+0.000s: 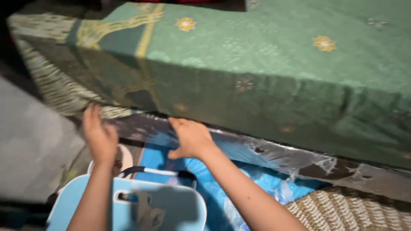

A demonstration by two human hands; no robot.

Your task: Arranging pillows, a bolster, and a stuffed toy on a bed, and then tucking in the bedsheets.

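Note:
A thick mattress (265,72) covered in green cloth with yellow flower motifs fills the upper part of the view. Under its front edge lies a shiny plastic-wrapped layer (274,156). My left hand (99,134) reaches up to the lower edge of the green cloth near the mattress corner, fingers spread. My right hand (191,137) presses flat on the plastic-wrapped edge just below the mattress, fingers tucked toward the gap. Neither hand visibly grips anything.
A light blue plastic stool (171,207) with a handle slot stands below my arms. Blue patterned sheeting (257,182) lies beneath the plastic layer. A woven mat (355,209) shows at the lower right. Grey floor (30,141) lies to the left.

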